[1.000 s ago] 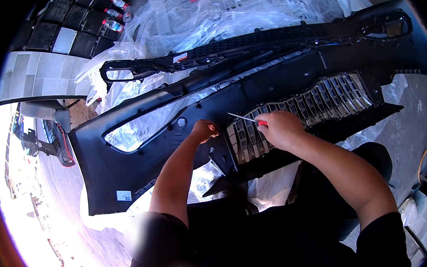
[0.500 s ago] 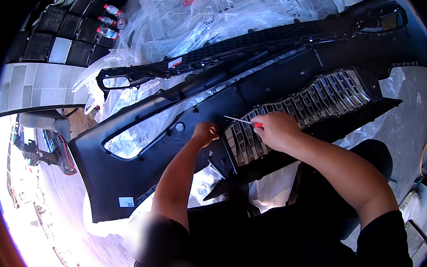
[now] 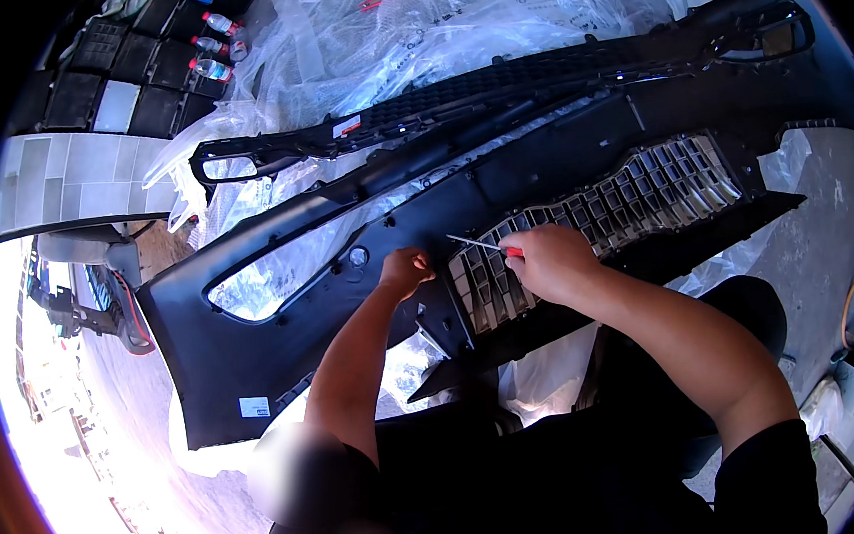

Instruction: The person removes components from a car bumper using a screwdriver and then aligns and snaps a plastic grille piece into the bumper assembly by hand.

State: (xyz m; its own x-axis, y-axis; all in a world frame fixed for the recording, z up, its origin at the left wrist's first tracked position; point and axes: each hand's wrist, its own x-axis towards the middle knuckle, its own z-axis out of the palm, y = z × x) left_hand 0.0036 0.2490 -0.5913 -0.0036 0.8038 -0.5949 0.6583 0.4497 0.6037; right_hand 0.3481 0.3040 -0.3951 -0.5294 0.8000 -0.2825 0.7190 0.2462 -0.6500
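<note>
A large black car bumper cover lies across in front of me, its inner side facing up. Set in its right half is a grille with a mesh of cells. My right hand is closed around the red handle of a screwdriver; its shaft points left, over the grille's left end. Just left of that tip, my left hand rests by the bumper with fingers curled together. Whatever those fingers pinch, if anything, is too small to make out.
A narrow black lower grille trim lies along the bumper's far edge. Beyond it spreads crumpled clear plastic wrap. Plastic bottles stand at the far left beside black boxes. A hose curves at the right.
Both hands stay in nearly the same place. The screwdriver's shaft has shifted very slightly, and the view has tilted a little.
</note>
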